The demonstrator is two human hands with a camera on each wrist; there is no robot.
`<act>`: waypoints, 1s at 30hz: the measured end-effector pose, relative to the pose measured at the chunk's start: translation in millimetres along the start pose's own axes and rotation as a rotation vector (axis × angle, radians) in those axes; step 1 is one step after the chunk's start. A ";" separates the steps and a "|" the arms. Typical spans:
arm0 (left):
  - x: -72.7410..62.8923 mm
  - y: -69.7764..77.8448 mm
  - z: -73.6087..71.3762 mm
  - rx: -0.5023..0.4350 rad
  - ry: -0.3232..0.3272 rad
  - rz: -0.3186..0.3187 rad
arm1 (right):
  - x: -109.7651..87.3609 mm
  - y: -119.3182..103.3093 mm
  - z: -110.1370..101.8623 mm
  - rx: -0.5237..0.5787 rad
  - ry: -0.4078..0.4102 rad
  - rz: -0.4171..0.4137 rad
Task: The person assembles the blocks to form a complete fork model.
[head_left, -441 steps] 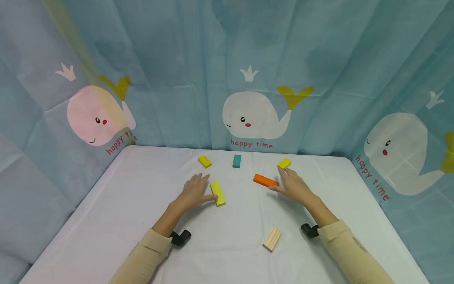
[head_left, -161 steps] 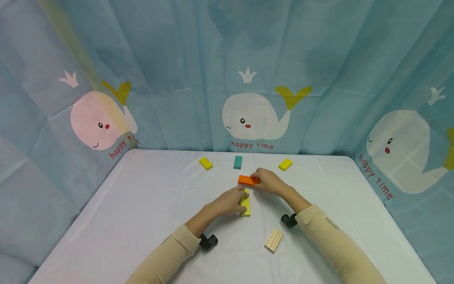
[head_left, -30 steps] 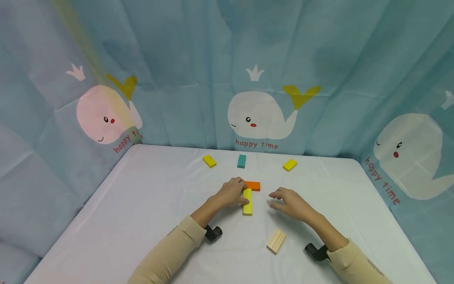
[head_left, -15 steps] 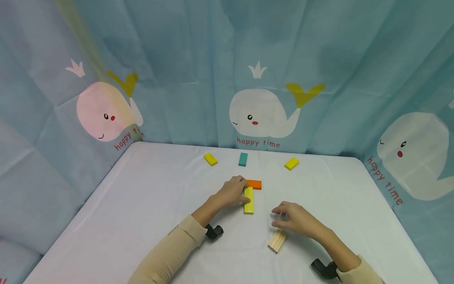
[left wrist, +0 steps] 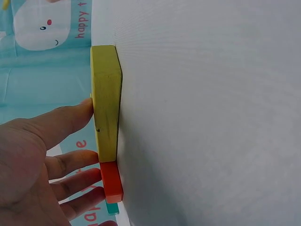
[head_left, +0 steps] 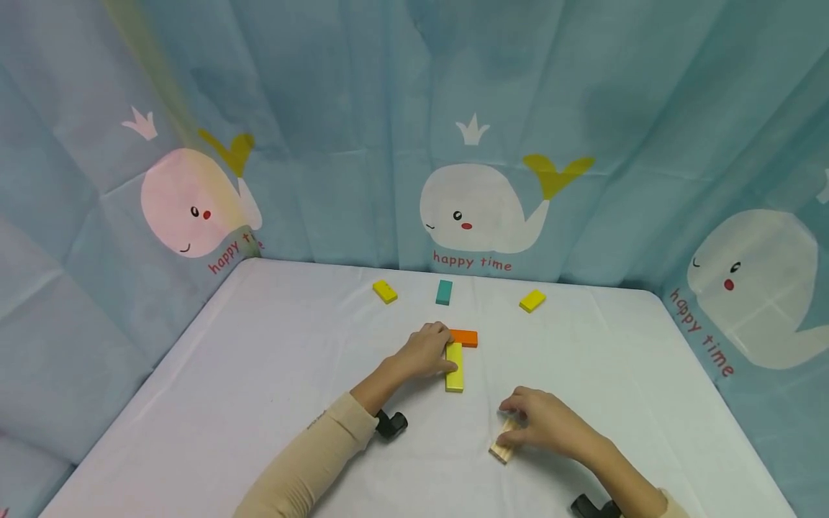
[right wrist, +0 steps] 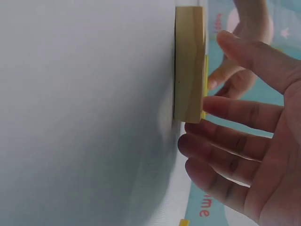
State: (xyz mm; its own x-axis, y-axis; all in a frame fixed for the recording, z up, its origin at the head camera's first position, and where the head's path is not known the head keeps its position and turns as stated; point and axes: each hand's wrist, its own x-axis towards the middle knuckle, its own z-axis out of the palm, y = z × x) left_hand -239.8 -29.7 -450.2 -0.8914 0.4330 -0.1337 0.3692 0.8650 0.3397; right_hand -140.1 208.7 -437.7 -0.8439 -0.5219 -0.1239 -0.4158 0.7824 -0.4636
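Note:
Near the middle of the table, a long yellow block (head_left: 454, 379) lies with its far end against an orange block (head_left: 465, 338), which runs crosswise. My left hand (head_left: 419, 352) rests on them. In the left wrist view, the thumb lies on the yellow block (left wrist: 107, 103) and other fingers reach the orange block (left wrist: 111, 181). Closer to me, my right hand (head_left: 550, 426) is over a plain wooden block (head_left: 501, 454) with a grooved top. The right wrist view has thumb and fingers spread around the wooden block (right wrist: 189, 66), with no firm grip visible.
Along the back of the white table (head_left: 311, 309) lie a small yellow block (head_left: 385, 291), a teal block (head_left: 443, 292) and another small yellow block (head_left: 532, 301). A blue curtain (head_left: 324, 201) with printed whales hangs behind and at the sides.
My right hand has come from beside the yellow block toward me, onto the wooden block. The left hand stays in place. Earlier, the yellow and orange blocks lay apart; now they touch.

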 end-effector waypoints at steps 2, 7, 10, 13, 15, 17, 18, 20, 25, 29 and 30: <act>0.7 -0.3 0.1 0.005 0.001 0.001 | -2.8 -0.4 1.6 -0.032 0.005 -0.002; 0.4 -0.7 -0.5 0.012 -0.002 0.002 | -7.7 -1.1 5.9 -0.089 0.022 0.001; -0.2 -0.2 -1.3 0.007 -0.002 0.002 | -9.5 -2.4 7.7 -0.091 0.036 -0.001; -0.5 0.8 -1.3 0.006 0.000 0.007 | -11.3 -4.5 9.0 -0.106 0.053 -0.012; -0.5 1.3 -0.8 0.007 0.004 0.010 | -12.1 -6.0 10.1 -0.127 0.060 -0.013; -0.5 1.7 -0.2 0.013 0.007 0.011 | -12.7 -7.8 11.0 -0.147 0.061 -0.007; -0.4 1.8 0.1 0.016 0.009 0.012 | -12.9 -8.6 11.5 -0.156 0.060 -0.003; -0.2 1.6 0.5 0.015 0.007 0.010 | -13.1 -9.9 12.5 -0.163 0.058 0.001; 0.0 1.0 0.5 -0.004 -0.005 -0.001 | -14.0 -11.9 14.4 -0.149 0.060 -0.015; -0.1 0.4 0.9 -0.018 -0.012 -0.012 | -14.0 -12.6 15.4 -0.132 0.066 -0.023; -0.2 0.4 1.0 -0.019 -0.013 -0.013 | -13.9 -12.5 15.7 -0.128 0.067 -0.025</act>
State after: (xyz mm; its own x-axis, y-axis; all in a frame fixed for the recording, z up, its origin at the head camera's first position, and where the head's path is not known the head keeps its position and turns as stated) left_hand -239.3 -29.2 -451.0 -0.8924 0.4254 -0.1507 0.3526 0.8655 0.3558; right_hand -117.9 200.8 -443.9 -0.8518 -0.5211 -0.0532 -0.4729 0.8087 -0.3498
